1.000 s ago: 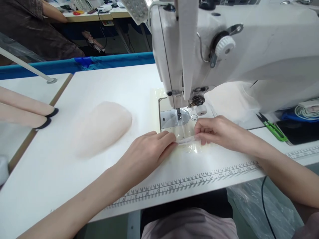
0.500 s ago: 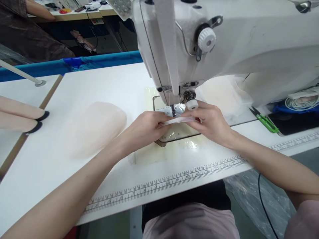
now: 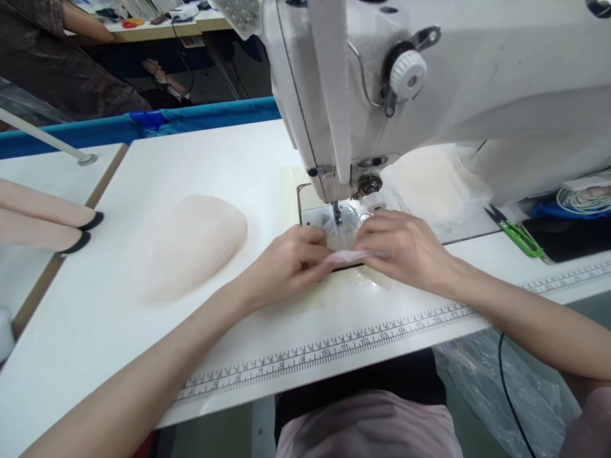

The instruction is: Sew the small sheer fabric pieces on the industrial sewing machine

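Both hands pinch a small pale piece of sheer fabric (image 3: pixel 351 256) just in front of the needle area of a white sewing machine (image 3: pixel 305 83). My left hand (image 3: pixel 298 257) is closed on the fabric's left end, and my right hand (image 3: pixel 401 245) is closed on its right part. The presser foot (image 3: pixel 337 213) stands behind the fabric, over the metal needle plate (image 3: pixel 315 216). A sheer, pale pink rounded piece (image 3: pixel 200 242) lies on the white table to the left. More pale fabric pieces (image 3: pixel 429 184) lie under the machine arm.
Green thread snips (image 3: pixel 518 235) rest at the right beside a black flat object (image 3: pixel 573 235). A printed ruler strip (image 3: pixel 324 353) runs along the table's front edge. Two beige dark-tipped shapes (image 3: pixel 42 219) reach in from the left. Another person (image 3: pixel 62 63) stands behind the blue cloth edge (image 3: pixel 205 117).
Both hands have drawn the fabric back from the presser foot, toward the table's front edge. The whole view has shifted slightly, so the machine appears further right.
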The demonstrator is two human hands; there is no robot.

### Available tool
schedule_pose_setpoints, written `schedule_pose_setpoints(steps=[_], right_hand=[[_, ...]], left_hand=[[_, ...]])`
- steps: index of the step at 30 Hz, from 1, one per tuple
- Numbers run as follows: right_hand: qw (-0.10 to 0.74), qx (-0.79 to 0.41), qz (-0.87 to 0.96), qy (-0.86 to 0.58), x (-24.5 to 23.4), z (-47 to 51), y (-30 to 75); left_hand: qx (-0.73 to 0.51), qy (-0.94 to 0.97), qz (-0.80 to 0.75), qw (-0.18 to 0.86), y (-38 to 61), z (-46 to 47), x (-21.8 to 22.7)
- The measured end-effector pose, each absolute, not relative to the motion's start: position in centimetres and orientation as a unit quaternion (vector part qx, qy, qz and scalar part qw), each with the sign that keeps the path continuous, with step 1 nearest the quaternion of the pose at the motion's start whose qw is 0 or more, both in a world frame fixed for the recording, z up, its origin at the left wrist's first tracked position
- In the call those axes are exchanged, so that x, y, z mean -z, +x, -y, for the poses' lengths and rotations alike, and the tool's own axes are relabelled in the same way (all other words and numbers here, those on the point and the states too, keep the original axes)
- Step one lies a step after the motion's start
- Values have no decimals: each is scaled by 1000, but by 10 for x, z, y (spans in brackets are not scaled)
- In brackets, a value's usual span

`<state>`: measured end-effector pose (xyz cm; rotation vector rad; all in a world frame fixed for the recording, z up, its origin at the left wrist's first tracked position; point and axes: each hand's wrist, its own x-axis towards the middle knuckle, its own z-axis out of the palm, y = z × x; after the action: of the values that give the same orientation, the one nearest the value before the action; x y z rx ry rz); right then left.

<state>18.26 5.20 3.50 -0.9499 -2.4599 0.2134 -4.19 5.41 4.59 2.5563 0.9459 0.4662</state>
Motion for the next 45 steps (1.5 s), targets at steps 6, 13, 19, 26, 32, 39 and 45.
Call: schedule_pose_setpoints(steps=[6,13,19,26,32,39,45], right_hand=[[216,30,936,-277,-33,-45,183],[213,31,938,-273,-34,-45,181],[240,50,931,-270,-31,-48,180],[258,86,921,-278,-24,-57,178],[261,99,911,-304,-15,-67,177],[272,117,902,-315,-8,-77,173],[299,148,891,-309,-8,-72,173]], left_hand=[[-164,939,-248,-176,-40,-27,-31],[-118,938,-290,-152,-41,-15,-31],[-138,933,-301,-137,-44,-21,-27],[-163,927,-310,-133,-47,-35,-21],[-166,922,-319,-141,-48,-49,-19],[-174,914,-328,-165,-47,-60,-19],[-207,897,-383,-74,-44,-60,-13]])
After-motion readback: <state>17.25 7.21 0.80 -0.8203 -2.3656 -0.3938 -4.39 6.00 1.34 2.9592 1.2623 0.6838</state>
